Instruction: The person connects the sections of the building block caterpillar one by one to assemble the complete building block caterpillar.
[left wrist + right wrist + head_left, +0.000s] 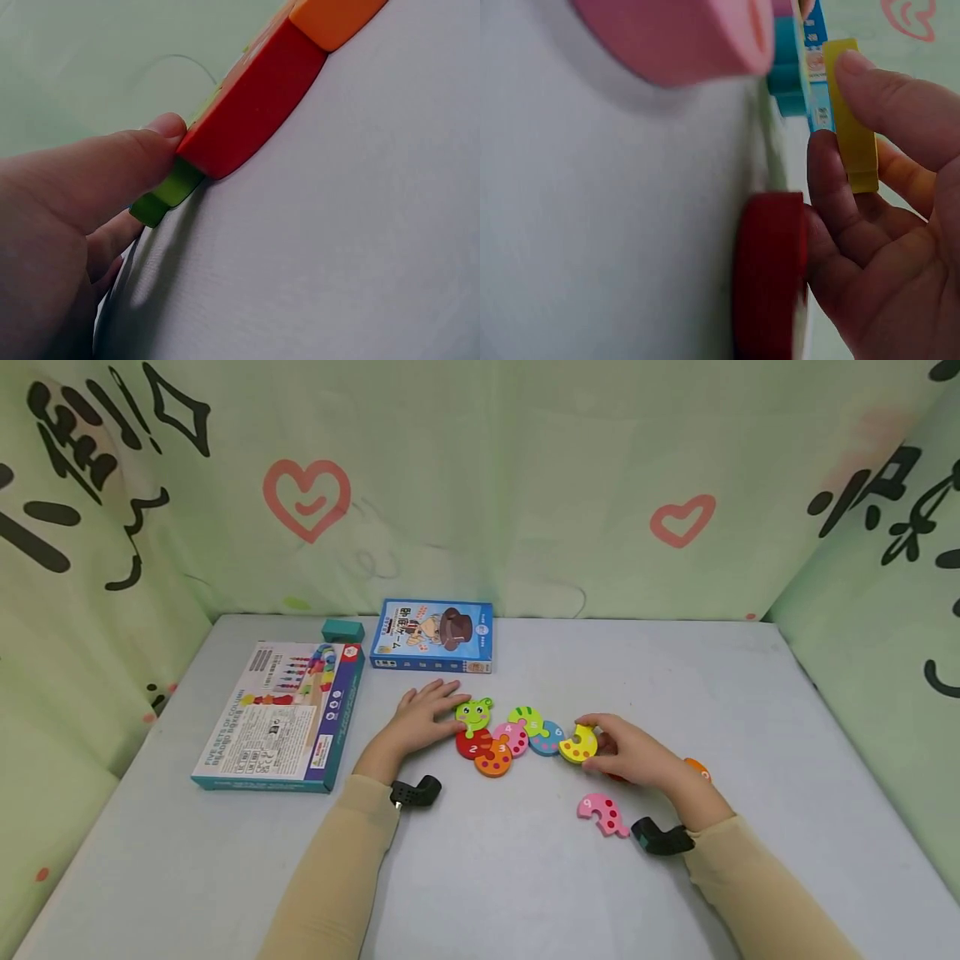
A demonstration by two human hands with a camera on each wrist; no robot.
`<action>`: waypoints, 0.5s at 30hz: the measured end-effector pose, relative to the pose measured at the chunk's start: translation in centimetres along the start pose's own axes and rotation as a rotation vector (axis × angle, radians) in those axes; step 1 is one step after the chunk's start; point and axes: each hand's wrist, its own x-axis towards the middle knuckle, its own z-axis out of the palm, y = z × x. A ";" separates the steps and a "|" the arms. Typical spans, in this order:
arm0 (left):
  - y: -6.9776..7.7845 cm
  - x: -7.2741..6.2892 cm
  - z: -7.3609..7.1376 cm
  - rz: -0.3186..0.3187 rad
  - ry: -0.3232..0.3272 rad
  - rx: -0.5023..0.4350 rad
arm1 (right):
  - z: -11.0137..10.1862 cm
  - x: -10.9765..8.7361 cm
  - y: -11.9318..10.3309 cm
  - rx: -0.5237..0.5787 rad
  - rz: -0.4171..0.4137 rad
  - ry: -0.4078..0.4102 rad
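Lettering and signs. White-faced box (255, 693): capitals along its left edge include "FIVE" and "COLUMN"; a barcode (260, 660) stands near its upper left corner, and the fine print (277, 739) is too small to read. Blue box (432, 637): its characters are not clearly legible. Numbered pieces: red piece (467, 746), apparently 2; pink piece (517, 747) in the row, apparently 4; blue piece (546, 743), apparently 6. Green curtain (487, 485): red heart outlines (273, 493) and black brush marks (52, 513).
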 end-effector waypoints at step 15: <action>0.0 0.1 0.0 -0.003 -0.008 -0.002 | 0.7 0.2 -0.3 -0.111 -0.059 -0.044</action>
